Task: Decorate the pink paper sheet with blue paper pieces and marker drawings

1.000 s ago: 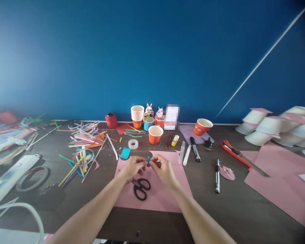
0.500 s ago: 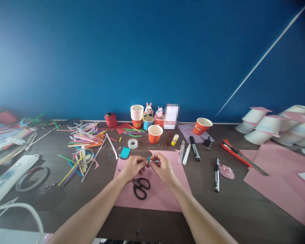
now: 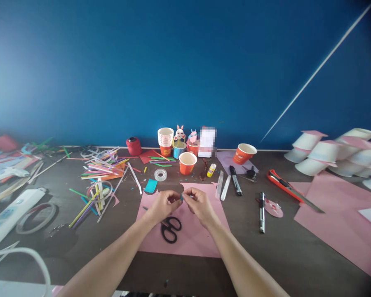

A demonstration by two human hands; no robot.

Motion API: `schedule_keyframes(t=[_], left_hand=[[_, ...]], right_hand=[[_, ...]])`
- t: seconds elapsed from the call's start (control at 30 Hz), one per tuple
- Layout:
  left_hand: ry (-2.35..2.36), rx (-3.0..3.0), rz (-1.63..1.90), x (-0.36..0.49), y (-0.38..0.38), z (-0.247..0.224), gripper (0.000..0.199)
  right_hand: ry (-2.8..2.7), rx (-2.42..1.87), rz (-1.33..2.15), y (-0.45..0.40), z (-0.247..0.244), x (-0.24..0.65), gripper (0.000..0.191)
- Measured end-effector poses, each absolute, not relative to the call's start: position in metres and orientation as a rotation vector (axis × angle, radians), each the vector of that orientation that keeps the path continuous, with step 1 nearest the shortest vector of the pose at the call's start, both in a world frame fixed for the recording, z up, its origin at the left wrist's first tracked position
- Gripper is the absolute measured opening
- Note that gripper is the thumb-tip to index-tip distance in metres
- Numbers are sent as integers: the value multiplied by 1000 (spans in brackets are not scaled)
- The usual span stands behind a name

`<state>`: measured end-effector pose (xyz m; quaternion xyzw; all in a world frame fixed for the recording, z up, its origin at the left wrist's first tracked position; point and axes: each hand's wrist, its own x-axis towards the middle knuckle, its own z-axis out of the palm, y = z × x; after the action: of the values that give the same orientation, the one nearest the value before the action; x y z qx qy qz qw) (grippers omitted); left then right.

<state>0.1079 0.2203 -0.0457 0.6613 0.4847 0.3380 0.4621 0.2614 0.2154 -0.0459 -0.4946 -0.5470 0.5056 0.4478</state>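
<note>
Between the fingertips of both hands sits a tiny blue-green paper piece (image 3: 182, 197), mostly covered by the fingers. My left hand (image 3: 167, 205) pinches it from the left, and my right hand (image 3: 198, 204) pinches it from the right. Both are just above a pink paper sheet (image 3: 191, 241). Black-handled scissors (image 3: 169, 230) lie on that sheet below my left hand, their blades partly hidden by it. A blue-green paper scrap (image 3: 151, 185) is beyond my left hand, beside a tape roll (image 3: 160, 175).
An orange paper cup (image 3: 187, 163) stands ahead, with stacked cups (image 3: 165, 142) behind it. Coloured sticks (image 3: 102, 167) pile up at left, near a power strip (image 3: 14, 216). Right are markers (image 3: 262, 212), an orange utility knife (image 3: 286, 187), pink sheets (image 3: 340, 214) and white cups (image 3: 323, 154).
The fingertips have drawn closer around the small paper piece, so less of it shows. The whole view has shifted slightly; objects on the table stay where they were.
</note>
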Motion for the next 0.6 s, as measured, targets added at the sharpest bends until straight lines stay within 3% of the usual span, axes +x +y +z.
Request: schedule_keyframes(t=[0.33, 0.6], left_hand=[[1255, 2075, 1028, 104, 218, -39, 13], [1106, 2515, 1031, 91, 216, -23, 23]], right_hand=[[-1196, -1088, 1413, 212, -42, 262, 20], [-859, -1010, 1994, 210, -36, 266, 24]])
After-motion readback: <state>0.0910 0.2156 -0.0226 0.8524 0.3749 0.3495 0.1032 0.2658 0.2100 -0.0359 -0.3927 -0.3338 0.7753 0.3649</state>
